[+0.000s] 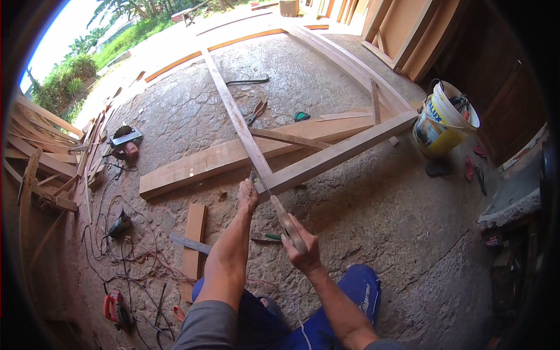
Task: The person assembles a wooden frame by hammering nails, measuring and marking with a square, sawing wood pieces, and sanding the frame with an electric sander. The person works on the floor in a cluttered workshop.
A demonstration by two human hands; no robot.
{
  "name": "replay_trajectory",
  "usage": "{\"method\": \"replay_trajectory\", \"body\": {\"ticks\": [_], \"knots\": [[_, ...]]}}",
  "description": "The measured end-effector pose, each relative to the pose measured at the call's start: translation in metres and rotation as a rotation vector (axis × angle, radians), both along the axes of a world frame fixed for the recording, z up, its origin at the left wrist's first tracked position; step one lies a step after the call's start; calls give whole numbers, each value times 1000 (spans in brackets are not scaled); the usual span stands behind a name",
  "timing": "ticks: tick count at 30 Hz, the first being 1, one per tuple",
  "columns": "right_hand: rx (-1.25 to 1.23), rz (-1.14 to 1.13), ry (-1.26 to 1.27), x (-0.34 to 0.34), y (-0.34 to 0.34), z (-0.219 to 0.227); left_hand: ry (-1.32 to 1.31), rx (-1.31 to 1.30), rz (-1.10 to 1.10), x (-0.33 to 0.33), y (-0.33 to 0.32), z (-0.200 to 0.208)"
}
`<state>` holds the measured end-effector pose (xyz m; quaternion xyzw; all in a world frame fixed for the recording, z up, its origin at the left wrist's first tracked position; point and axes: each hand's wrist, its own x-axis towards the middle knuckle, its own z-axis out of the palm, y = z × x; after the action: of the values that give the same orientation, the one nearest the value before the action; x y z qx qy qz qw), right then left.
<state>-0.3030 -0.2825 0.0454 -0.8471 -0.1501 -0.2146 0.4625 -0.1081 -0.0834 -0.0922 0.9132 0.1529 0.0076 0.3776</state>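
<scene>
My right hand (304, 245) is closed round the wooden handle (287, 221) of what looks like a handsaw. Its thin blade (266, 188) shows nearly edge-on and meets the near corner of a wooden frame (335, 153). At that same corner my left hand (248, 195) grips the beam's end, close beside the blade. A long rail (230, 111) of the frame runs away from the corner, with a diagonal brace (289, 139) between rail and beam. Under the frame lies a thick plank (198, 167). Part of the left fingers is hidden.
A circular saw (125, 144), a green power tool (119, 223) and a red one (116, 309) lie at left among cords. Pincers (257, 112) and a green tape measure (301, 116) are beyond the rail. A bucket (440, 125) stands right; scrap wood (49, 154) is piled left.
</scene>
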Motion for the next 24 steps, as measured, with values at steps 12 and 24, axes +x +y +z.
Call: {"method": "replay_trajectory", "body": {"ticks": [12, 24], "knots": [[339, 140, 309, 15, 29, 0, 216, -690, -505, -100, -129, 52], [366, 114, 204, 20, 41, -11, 123, -736, -271, -59, -65, 41]]}}
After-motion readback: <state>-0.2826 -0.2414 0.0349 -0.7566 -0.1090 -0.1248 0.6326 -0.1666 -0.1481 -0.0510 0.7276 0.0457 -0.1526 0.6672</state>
